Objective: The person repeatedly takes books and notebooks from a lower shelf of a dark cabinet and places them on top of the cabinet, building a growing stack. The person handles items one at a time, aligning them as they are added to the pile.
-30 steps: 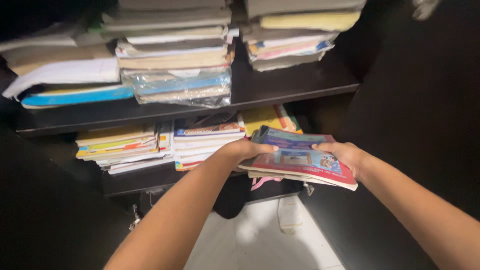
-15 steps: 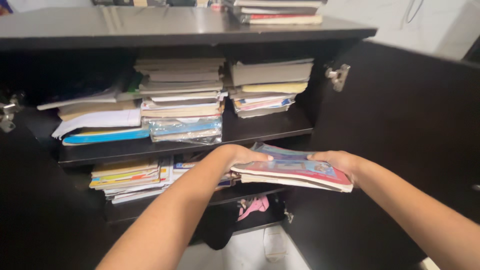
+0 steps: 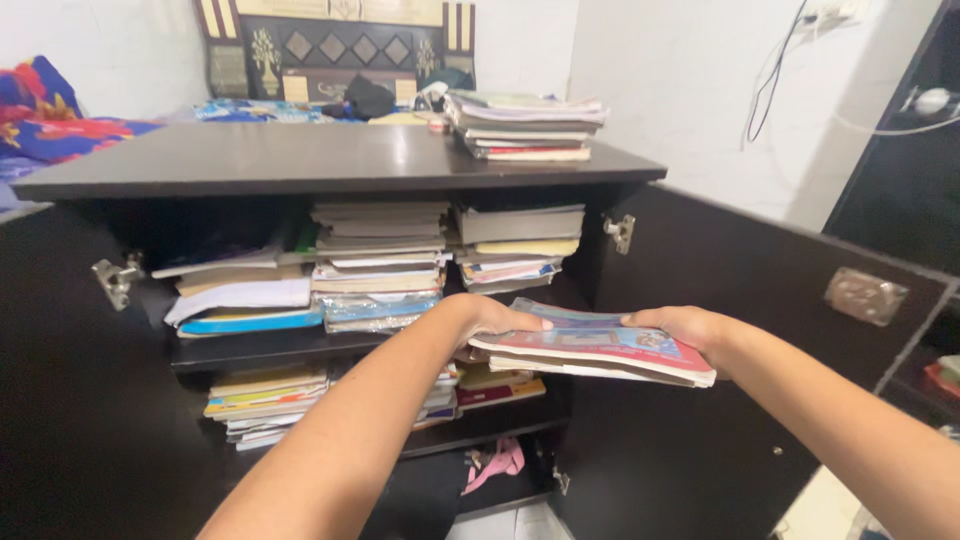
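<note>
Head cam: both hands, left (image 3: 480,318) & right (image 3: 690,328), grip book stack (image 3: 595,348) before dark cabinet (image 3: 330,160), white-walled room.

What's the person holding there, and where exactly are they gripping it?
A small stack of thin books, kept flat. The left hand grips its left short edge, thumb on the top cover; the right hand grips the far right end.

One head-worn camera looks forward and slightly downward from the person's own height; it faces the open dark cabinet (image 3: 330,165) at close range, arms reaching in from below; no second view.
</note>
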